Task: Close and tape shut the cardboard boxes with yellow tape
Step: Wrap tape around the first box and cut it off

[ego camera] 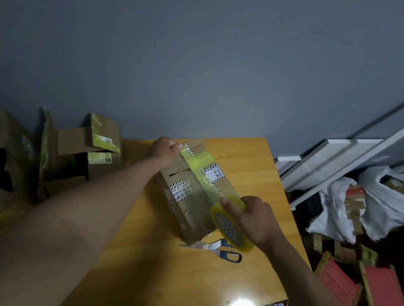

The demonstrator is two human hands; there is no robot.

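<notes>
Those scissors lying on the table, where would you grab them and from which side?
Probably by the blue handle loops of the scissors, coming from above on the right. They lie flat on the table, blades pointing left, loops clear of the box.

A makeshift packing or storage room is suggested. Opened cardboard boxes (85, 150) are heaped beside a wooden table (243, 270). White boards (332, 157) are leaned against the bare grey wall (184, 57).

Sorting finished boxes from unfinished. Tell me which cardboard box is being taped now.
The closed box on the wooden table, with the yellow strip along its top. The boxes left of it stand open.
</notes>
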